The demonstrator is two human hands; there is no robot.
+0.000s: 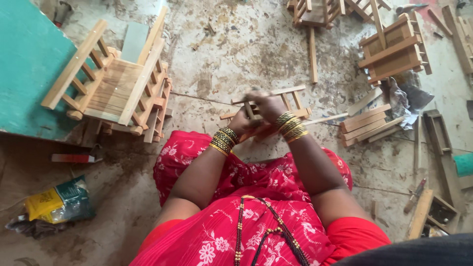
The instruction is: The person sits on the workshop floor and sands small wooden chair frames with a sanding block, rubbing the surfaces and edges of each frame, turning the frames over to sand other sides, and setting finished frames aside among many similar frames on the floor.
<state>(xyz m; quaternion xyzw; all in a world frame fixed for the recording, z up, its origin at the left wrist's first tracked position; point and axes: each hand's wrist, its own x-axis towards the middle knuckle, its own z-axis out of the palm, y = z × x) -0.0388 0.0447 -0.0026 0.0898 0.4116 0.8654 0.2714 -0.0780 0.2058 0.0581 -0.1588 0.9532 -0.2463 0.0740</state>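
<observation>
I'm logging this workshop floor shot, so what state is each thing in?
Small slatted wooden frame: held in both hands, unfinished.
Left hand: gripping the frame's near side.
Right hand: closed on the frame's top.
Large wooden toy cart: assembled, tipped on its side.
Boxy wooden cart body: built, lying tilted.
Yellow-green plastic packet: crumpled on the floor.

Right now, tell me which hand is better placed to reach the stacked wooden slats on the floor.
Probably the right hand: the stacked slats lie on its side, while the left hand sits farther off. Both grip the small wooden frame.
</observation>
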